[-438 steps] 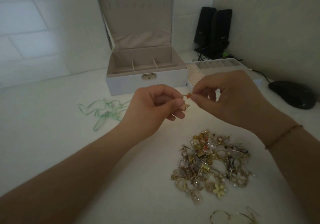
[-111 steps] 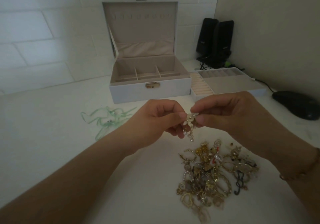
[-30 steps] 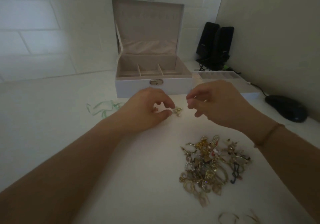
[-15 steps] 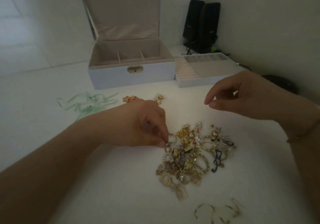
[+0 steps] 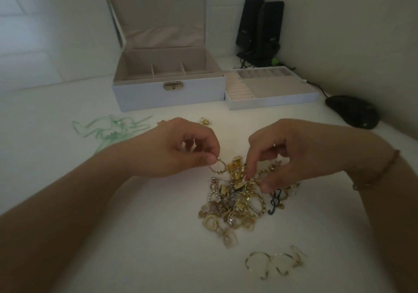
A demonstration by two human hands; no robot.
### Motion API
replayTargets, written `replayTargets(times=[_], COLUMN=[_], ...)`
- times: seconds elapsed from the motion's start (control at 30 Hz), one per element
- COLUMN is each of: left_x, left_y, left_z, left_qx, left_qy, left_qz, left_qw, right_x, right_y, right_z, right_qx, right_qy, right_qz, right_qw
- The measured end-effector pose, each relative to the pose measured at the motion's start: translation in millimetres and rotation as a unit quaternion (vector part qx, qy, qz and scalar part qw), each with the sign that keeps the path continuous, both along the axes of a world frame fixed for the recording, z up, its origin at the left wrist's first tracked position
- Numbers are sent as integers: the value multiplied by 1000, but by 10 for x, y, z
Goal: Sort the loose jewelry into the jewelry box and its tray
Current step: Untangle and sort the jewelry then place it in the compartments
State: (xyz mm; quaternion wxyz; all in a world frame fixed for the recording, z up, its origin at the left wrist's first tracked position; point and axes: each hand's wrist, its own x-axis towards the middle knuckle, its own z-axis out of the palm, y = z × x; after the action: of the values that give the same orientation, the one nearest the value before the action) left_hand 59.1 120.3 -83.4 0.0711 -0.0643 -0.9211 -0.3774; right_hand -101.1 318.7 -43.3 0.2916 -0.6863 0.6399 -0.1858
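At the far edge of the tangled pile of gold jewelry (image 5: 235, 200), my left hand (image 5: 178, 148) pinches a small beaded hoop earring (image 5: 218, 167) between thumb and forefinger, the hoop hanging just left of the pile and barely clear of it. My right hand (image 5: 294, 154) reaches into the pile's far right side, thumb and forefinger narrowed around something there; what they hold, if anything, I cannot tell. The hoop lies flat-on to me, its ring dropping straight below the left fingertips, so the left hand is plainly the nearer one to carry it. Beyond the pile, well apart, the open jewelry box (image 5: 168, 89) stands with its ring tray (image 5: 269, 89) touching its right side; both look empty. I judge sorting has scarcely begun.
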Motion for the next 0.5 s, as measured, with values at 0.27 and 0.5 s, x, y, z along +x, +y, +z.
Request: replayTargets(times=[0.27, 0.5], left_x=[-10, -7], left_y=[-50, -63], left_z=[-18, -32], left_qx=[-2, -2], left_qy=[20, 16], left_qz=[37, 43], left_qw=[999, 999], right_x=[127, -36], right_y=[-6, 105], right_z=[-30, 98], right_qx=[14, -7], right_qy=[55, 31], right_qz=[10, -10], right_qw=[998, 999])
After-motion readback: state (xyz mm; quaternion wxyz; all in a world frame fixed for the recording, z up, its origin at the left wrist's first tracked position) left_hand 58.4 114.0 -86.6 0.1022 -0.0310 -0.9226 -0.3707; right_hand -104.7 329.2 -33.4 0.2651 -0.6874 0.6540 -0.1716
